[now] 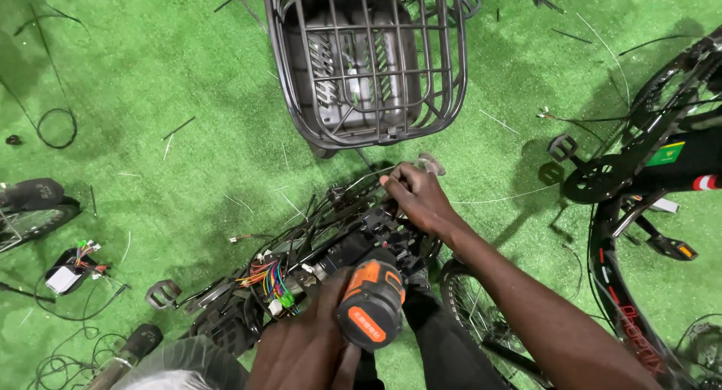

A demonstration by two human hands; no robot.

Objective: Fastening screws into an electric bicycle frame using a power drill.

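Your left hand (304, 345) grips the orange cordless drill (371, 303); your right hand (418, 197) clamps the bicycle's rear rack (376, 224) below the wire basket (366, 59).

Hands (361, 277), orange drill (371, 306), perhaps bicycle frame (353, 232).

Two bare hands and forearms are showing in the lower half of the frame. The left hand (304, 349) is appearing at the bottom centre, cut off at the wrist by the lower edge, with no glove, ring or watch showing. The right hand (420, 198) is sitting near the middle of the frame, its forearm running down to the lower right corner, uncovered along all its visible length; no sleeve, bracelet or glove is showing there either.
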